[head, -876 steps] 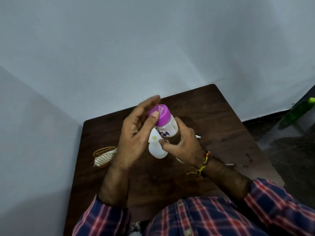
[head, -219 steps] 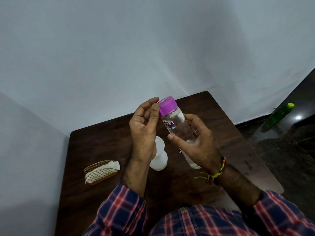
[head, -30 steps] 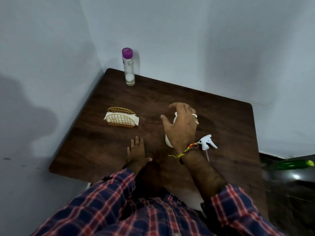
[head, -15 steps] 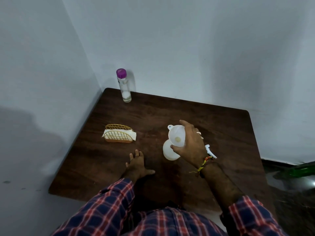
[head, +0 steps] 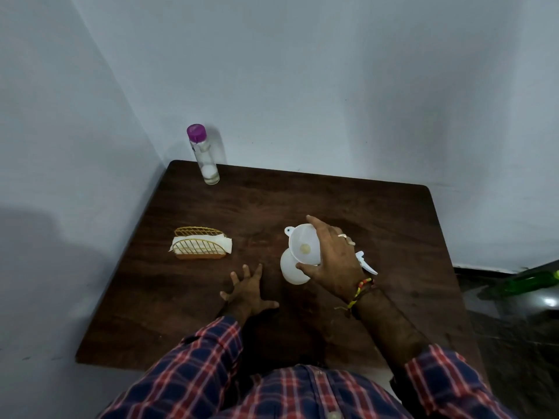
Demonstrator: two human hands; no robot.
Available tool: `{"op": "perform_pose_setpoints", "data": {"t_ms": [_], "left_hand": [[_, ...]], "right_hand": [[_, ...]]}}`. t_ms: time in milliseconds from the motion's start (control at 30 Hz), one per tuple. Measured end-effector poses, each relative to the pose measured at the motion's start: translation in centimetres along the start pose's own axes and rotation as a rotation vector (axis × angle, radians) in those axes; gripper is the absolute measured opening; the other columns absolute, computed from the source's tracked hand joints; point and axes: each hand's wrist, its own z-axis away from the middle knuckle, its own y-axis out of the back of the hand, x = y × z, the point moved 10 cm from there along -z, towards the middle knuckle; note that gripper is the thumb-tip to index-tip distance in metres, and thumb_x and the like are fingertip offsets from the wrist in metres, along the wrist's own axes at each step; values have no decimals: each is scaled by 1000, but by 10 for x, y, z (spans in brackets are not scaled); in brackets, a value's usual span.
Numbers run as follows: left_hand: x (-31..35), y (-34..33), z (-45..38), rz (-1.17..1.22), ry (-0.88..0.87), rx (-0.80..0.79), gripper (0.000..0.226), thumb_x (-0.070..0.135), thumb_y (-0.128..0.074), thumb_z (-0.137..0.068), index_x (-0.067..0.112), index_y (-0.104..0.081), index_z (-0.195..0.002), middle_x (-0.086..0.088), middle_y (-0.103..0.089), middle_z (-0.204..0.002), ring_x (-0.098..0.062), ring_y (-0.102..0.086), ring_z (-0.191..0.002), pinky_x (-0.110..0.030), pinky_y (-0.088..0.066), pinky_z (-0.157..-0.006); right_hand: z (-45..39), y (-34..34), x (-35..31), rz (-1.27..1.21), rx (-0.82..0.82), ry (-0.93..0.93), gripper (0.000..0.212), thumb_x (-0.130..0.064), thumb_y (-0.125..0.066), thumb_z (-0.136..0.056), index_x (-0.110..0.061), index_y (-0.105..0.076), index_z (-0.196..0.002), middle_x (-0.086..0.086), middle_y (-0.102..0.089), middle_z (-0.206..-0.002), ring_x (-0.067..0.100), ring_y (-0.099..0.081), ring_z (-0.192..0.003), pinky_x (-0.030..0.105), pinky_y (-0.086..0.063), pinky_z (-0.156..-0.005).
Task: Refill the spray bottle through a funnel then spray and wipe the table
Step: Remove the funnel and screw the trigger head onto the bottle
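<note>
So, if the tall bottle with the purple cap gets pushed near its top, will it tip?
Probably yes: the bottle is tall and narrow on a small base. It looks nearly empty, so likely light. Once down, its round body would probably roll.

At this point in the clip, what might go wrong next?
The right hand grips the funnel over the white spray bottle while the left hand lies flat on the table, not steadying the bottle: lifting the funnel out may tip it or drip. The spray head lies right behind that hand and may get knocked.

Green bottle (head: 532,282) on floor, far right.
</note>
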Motion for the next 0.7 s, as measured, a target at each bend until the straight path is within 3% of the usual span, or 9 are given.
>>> {"op": "perform_pose_setpoints", "data": {"t_ms": [200,333,467,533,700], "left_hand": [[4,5,-1,25,5,-18,121,64,-77,-68,44,7,-154,-5,14,-165,-41,13,-149,-73,-12,-111],[16,19,-3,280,-14,113,117,72,-75,-63,46,-5,-154,-6,-9,-165,-43,0,-149,-66,-6,-115],[53,36,0,423,-289,265,112,70,-80,-55,49,-23,-149,5,-31,-159,-31,-18,-149,-61,-20,-117],[66,40,3,461,-365,299,99,63,-82,-60,48,-33,-144,7,-37,-156,-25,-23,-148,-57,-27,-117],[81,44,6,383,-377,318,76,49,-77,-78,33,-43,-145,2,-35,-157,-26,-17,-150,-49,-21,-119]], "right_hand": [[-3,5,4,-8,63,-2,97,-48,-80,-68,-24,-33,-149,-7,-49,-143,21,-48,-128,45,-43,-103],[-3,7,1,8,65,35,96,-53,-77,-70,-25,-31,-149,-6,-49,-143,21,-46,-130,45,-38,-105],[-2,4,5,2,23,15,97,-53,-78,-70,-27,-30,-150,-7,-48,-144,19,-45,-130,45,-38,-107],[-2,12,5,-43,91,27,93,-53,-78,-68,-25,-36,-146,-6,-52,-141,18,-48,-127,43,-42,-104],[-2,8,9,-39,52,34,74,-50,-78,-69,-28,-44,-132,-4,-49,-145,20,-48,-128,48,-45,-101]]}}
